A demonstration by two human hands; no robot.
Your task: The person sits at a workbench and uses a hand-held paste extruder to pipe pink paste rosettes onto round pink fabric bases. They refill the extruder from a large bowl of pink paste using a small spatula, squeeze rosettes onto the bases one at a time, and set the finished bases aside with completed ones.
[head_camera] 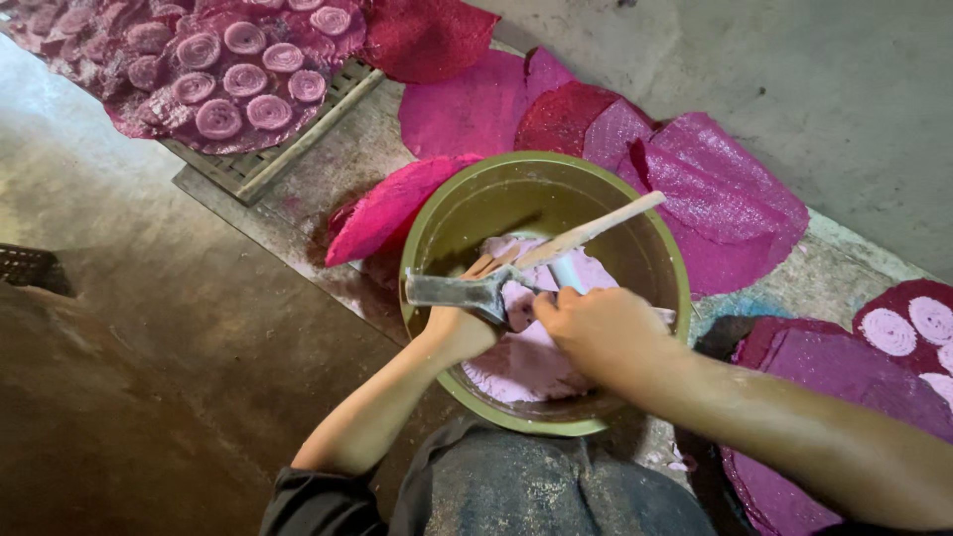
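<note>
Landmark: green bowl (427, 223). At its near rim, left hand (459, 333) is closed around a grey metal mould (459, 290); right hand (596, 328) is closed on a pale tube (568, 272) and wooden stick (596, 230), over pink paste (526, 362) inside. Judged step: loading paste into the mould, which calls for steady packing. Beyond the bowl: pink sheets (467, 109); farther left, spirals on a mat (243, 79).

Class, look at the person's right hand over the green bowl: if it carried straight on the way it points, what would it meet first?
The right hand points left toward the metal tool held by the left hand. It would probably meet that tool first, though depth is hard to judge.
</note>
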